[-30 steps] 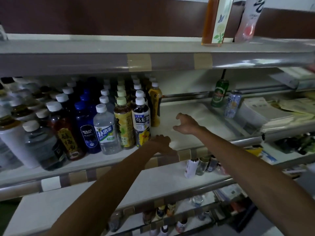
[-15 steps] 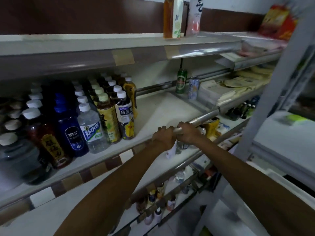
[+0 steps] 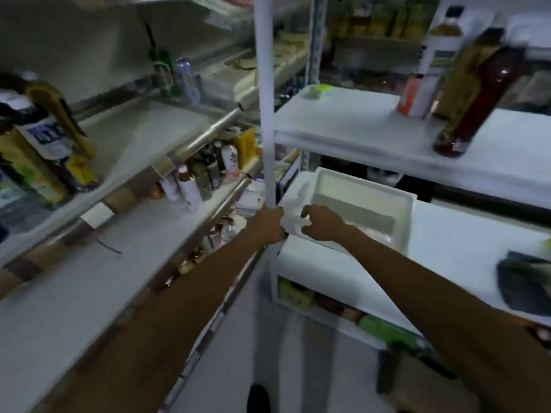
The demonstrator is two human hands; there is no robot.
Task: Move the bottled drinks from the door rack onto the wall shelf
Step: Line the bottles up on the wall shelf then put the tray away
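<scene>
while my right grip hung loose and empty, left grip unreadable by the post, i judged the dark bottle best taken mid-body.

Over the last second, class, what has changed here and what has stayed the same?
Both hands left the front edge of the wall shelf and moved right: the left hand is now against the white post, grip unclear, and the right hand hovers, fingers curled, over the white tray. Neither holds a bottle. The bottles and cans on that shelf stayed put.
</scene>
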